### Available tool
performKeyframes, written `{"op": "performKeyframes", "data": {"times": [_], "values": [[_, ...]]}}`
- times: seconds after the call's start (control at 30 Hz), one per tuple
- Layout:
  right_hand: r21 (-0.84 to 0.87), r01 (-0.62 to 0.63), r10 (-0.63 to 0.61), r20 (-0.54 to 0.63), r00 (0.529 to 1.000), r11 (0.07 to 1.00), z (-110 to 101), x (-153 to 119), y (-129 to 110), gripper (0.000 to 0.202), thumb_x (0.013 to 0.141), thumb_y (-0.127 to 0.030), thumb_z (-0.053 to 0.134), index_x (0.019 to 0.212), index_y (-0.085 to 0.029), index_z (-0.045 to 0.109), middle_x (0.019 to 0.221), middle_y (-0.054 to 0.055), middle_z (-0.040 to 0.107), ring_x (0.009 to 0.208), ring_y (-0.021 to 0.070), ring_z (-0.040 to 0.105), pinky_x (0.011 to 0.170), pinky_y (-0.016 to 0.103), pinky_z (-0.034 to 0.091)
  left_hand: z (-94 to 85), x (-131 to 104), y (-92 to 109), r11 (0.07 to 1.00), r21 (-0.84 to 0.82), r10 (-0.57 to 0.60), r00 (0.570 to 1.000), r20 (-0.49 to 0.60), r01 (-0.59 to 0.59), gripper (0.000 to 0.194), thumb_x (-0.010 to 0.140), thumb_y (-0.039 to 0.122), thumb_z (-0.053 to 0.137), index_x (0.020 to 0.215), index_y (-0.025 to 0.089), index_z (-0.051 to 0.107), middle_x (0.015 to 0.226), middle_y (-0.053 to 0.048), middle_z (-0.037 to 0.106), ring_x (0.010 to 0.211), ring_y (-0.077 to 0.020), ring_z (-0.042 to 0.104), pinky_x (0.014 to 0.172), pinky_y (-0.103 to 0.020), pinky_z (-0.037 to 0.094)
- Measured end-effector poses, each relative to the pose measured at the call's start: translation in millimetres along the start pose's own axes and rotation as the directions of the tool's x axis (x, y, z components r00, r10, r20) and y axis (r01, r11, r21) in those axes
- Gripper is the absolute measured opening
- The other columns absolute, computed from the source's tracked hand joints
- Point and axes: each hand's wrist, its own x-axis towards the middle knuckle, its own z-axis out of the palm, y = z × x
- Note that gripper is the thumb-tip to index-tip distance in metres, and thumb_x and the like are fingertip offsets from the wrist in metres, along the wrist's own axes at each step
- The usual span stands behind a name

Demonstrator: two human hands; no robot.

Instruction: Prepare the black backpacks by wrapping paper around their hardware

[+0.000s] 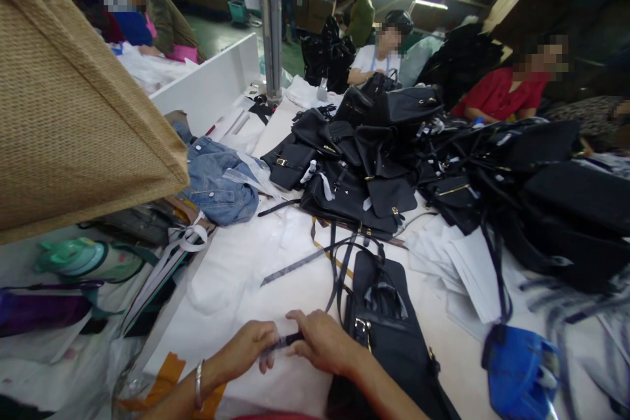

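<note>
Low in the middle of the view, my left hand [249, 346], a silver bangle on its wrist, pinches one end of a short stretch of black strap [291, 339]. Fingers of my right hand [322, 341] close on the same strap a little to the right. Something clear, like plastic film, shows near the left fingertips, too blurred to make out. Beside and partly under my right forearm lies a black leather backpack [388, 328] with gold buckles, its thin straps looping towards the hands. The strap's far end is hidden by my right hand.
Black bags [354, 164] are heaped across the table's far side. White paper sheets [472, 275] and a blue container [522, 367] sit right. A denim garment [221, 180] and green bottle [88, 259] are left, below a woven tan panel [88, 111]. Several people sit beyond.
</note>
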Motion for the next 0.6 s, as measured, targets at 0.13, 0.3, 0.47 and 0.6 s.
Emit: {"op": "performKeyframes", "data": {"times": [0.13, 0.3, 0.47, 0.6], "values": [[-0.095, -0.11, 0.107, -0.033, 0.994, 0.989, -8.8, -3.2, 23.1, 0.02, 0.092, -0.031, 0.049, 0.099, -0.018, 0.062, 0.091, 0.009, 0.067, 0.093, 0.0231, 0.06, 0.078, 0.03, 0.038, -4.1, 4.2, -8.0, 0.994, 0.106, 0.022, 0.995, -0.096, -0.012, 0.05, 0.089, 0.059, 0.043, 0.069, 0.015, 0.056, 0.062, -0.004, 0.068, 0.049, -0.0134, 0.058, 0.049, -0.023, 0.04], [-0.118, -0.077, 0.079, 0.01, 0.997, 0.99, -6.9, 6.2, 26.6, 0.022, 0.091, -0.035, 0.05, 0.091, -0.018, 0.064, 0.085, 0.009, 0.069, 0.084, 0.0225, 0.061, 0.07, 0.029, 0.036, -0.1, 8.2, 1.6, 0.969, 0.248, 0.018, 0.995, -0.099, 0.007, 0.052, 0.091, 0.057, 0.038, 0.07, 0.016, 0.061, 0.065, -0.004, 0.069, 0.055, -0.015, 0.062, 0.055, -0.024, 0.042], [-0.006, -0.114, 0.114, 0.021, 0.993, 0.994, -15.0, 4.5, 35.8, 0.025, 0.092, -0.038, 0.046, 0.093, -0.02, 0.064, 0.08, 0.007, 0.07, 0.075, 0.0194, 0.063, 0.063, 0.026, 0.032, -3.7, 7.2, 21.8, 0.843, 0.537, 0.132, 0.982, -0.138, -0.038, 0.049, 0.096, 0.048, 0.032, 0.07, 0.019, 0.062, 0.064, -0.001, 0.065, 0.061, -0.0157, 0.06, 0.059, -0.024, 0.038], [0.136, -0.131, 0.138, -0.042, 0.99, 0.982, -35.3, -6.4, 42.3, 0.026, 0.094, -0.038, 0.043, 0.089, -0.02, 0.061, 0.075, 0.003, 0.067, 0.071, 0.0164, 0.061, 0.062, 0.025, 0.032, -0.5, 13.4, 49.4, 0.541, 0.829, 0.355, 0.932, -0.076, -0.139, 0.038, 0.098, 0.035, 0.031, 0.084, 0.02, 0.063, 0.071, -0.004, 0.065, 0.068, -0.0201, 0.059, 0.064, -0.03, 0.038]]}}
